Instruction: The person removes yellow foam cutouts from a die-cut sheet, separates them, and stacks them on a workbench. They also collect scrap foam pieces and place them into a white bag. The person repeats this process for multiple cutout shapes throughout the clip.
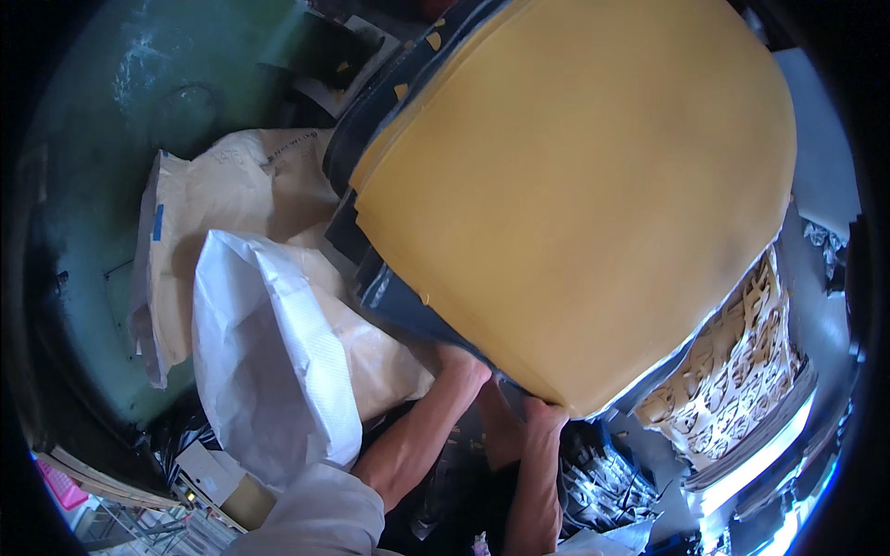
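Note:
A large tan sheet (pixel 593 195) lies on top of a stack, with more tan layers and dark sheets (pixel 417 310) showing along its left edge. My right hand (pixel 545 413) is closed at the sheet's near corner, thumb by the top face and the other fingers out of sight below. To its left, my left hand (pixel 465 361) reaches against the stack's near edge, its fingers hidden underneath. An open white woven sack (pixel 315 361) stands beside my left forearm.
Behind the white sack is a brown paper sack (pixel 227 185), near a green surface (pixel 102 185) on the left. Tan cut-out scrap sheets (pixel 732 380) are piled at the right. A dark bundle with shiny plastic (pixel 603 473) sits below the stack. An opened carton (pixel 222 486) is at lower left.

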{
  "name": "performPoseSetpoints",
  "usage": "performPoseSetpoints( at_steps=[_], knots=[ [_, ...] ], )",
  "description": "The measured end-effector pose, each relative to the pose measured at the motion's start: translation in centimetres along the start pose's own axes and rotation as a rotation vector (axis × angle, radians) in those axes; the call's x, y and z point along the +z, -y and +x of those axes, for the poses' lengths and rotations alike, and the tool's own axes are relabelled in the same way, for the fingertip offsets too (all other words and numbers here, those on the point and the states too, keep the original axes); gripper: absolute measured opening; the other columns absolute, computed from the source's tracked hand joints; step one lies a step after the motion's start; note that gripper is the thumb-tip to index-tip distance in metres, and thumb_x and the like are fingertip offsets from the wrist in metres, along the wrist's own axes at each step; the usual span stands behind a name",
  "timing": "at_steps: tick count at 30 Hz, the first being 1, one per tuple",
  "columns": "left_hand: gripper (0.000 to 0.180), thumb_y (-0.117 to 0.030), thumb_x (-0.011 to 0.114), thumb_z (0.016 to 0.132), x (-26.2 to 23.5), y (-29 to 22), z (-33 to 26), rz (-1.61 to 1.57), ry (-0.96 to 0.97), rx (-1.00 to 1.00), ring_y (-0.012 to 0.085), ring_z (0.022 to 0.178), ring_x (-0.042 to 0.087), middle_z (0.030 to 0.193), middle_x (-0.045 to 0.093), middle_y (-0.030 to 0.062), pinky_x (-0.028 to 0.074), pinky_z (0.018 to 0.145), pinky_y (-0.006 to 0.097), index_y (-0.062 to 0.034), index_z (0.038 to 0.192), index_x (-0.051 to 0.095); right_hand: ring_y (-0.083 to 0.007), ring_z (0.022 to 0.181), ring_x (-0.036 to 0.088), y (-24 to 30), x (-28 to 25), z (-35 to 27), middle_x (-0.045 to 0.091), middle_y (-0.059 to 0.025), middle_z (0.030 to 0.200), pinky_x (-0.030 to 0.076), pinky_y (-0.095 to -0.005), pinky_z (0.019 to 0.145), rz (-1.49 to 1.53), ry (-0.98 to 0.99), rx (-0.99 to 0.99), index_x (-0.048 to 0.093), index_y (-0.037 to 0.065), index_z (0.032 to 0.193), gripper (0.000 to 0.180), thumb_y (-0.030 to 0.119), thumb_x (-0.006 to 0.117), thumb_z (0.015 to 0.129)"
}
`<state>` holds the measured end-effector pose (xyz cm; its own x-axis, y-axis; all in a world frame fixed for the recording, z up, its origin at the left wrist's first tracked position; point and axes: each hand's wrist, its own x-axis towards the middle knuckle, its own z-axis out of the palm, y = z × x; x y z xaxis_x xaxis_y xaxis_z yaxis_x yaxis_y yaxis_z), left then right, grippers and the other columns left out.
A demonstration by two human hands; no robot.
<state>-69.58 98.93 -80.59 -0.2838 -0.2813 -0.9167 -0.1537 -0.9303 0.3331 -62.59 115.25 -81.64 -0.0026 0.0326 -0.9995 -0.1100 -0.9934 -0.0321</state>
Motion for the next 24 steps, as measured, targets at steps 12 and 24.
performPoseSetpoints(
  at_steps=[12, 24],
  knots=[
    [0.023, -0.033, 0.059, 0.106, -9.2, -4.8, -20.4, 0.934, 0.12, -0.236, 0.0115, 0.104, 0.067, 0.113, 0.068, 0.0019, 0.056, 0.087, 0.03, -0.015, 0.116, 0.07, -0.0299, 0.115, 0.063, -3.3, -12.3, -13.5, 0.067, -0.0126, 0.12, 0.051, -0.054, 0.104, -0.414, -0.11, 0.004, 0.063, 0.003, 0.125, 0.051, 0.049, 0.046, 0.111],
    [0.057, -0.036, 0.074, 0.091, -9.1, -34.3, -30.0, 2.012, -0.44, 1.083, 0.0469, 0.127, 0.06, 0.133, 0.064, 0.027, 0.048, 0.106, 0.056, -0.0009, 0.134, 0.059, -0.0466, 0.131, 0.061, -21.8, 9.1, -28.3, 0.067, -0.031, 0.132, 0.05, -0.0511, 0.109, -2.586, 0.774, -0.528, 0.06, 0.003, 0.141, 0.079, 0.045, 0.081, 0.078]
  ],
)
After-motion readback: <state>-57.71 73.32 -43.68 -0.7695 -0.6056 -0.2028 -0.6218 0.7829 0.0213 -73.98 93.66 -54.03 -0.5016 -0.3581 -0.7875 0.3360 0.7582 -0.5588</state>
